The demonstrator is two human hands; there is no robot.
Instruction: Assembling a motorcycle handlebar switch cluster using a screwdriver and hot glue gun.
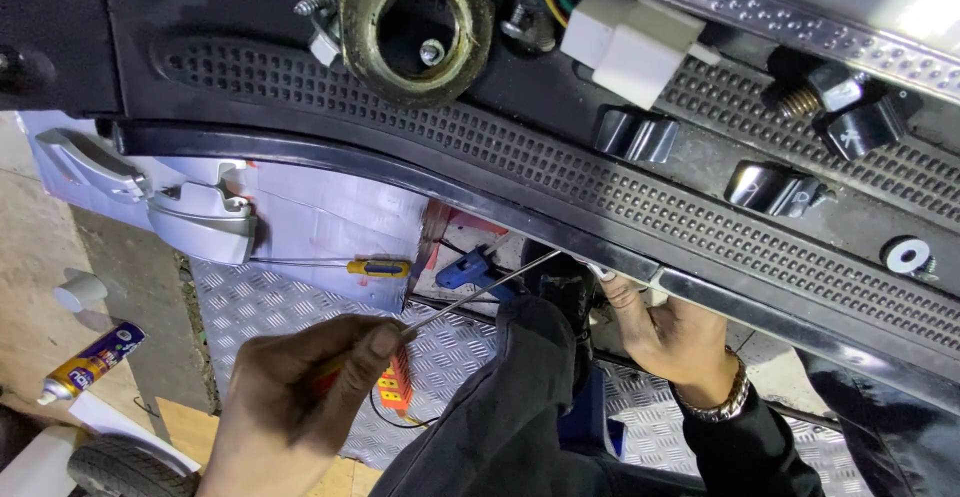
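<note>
Left hand [300, 397] grips screwdriver [400, 357]

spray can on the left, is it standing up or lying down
Lying down: the spray can rests on its side on the floor, nozzle end pointing lower left.

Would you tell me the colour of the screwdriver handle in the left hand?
Orange-red screwdriver handle, in the head view.

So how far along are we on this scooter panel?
Done: the floorboard looks stripped, with a white connector loose on it. In hand: the left hand drives a screwdriver under the panel edge; the right hand grips there. Left: whatever fastener sits underneath, which is hidden.
</note>
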